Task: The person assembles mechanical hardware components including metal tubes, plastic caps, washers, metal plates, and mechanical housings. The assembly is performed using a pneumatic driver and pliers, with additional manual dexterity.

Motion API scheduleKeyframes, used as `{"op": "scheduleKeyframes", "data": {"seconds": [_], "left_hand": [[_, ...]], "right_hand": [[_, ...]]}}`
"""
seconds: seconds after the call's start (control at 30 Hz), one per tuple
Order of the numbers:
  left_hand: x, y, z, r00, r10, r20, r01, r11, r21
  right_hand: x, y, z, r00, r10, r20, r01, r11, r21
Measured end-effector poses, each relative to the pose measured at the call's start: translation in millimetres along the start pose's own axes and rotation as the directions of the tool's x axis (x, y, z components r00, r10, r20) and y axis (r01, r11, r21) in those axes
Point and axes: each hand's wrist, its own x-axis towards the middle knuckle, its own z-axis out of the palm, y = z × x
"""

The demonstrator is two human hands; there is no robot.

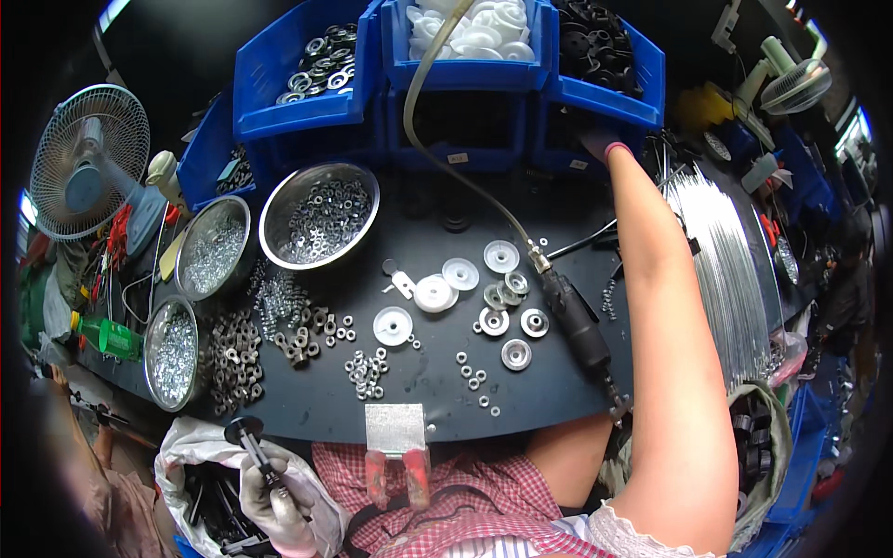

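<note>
My left hand (272, 502), in a pale glove, is closed round a dark rod (265, 465) with a flat black disc (245, 429) at its top end. It is over a white sack (191, 442) that holds dark rod-like parts. My right arm stretches far across the table, a pink band (614, 148) at the wrist. My right hand (593, 141) reaches into the shadowed opening of the lower right blue bin (563, 156); its fingers are lost in the dark. Near my lap stands a metal block (394, 428) above two red handles (416, 479).
Steel bowls of small hardware (372, 219) stand left, beside loose nuts (367, 374). White plastic discs (393, 325) and metal-rimmed wheels (516, 354) lie mid-table. A black air screwdriver (575, 321) on a hose (437, 158) lies by my right arm. Metal rods (726, 279) are bundled right.
</note>
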Motion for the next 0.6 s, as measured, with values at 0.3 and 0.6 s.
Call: {"op": "scheduleKeyframes", "data": {"seconds": [0.3,0.6], "left_hand": [[23.7,-30.1,-12.1,0.999,-0.025,0.037,0.022,0.996,0.085],[27.7,-19.4,2.1,1.0,-0.021,0.012,0.021,1.0,-0.014]], "right_hand": [[55.9,45.8,61.4,0.99,0.139,-0.038,-0.133,0.981,0.141],[51.2,-1.5,41.9,0.981,0.178,-0.07,-0.135,0.904,0.405]]}}
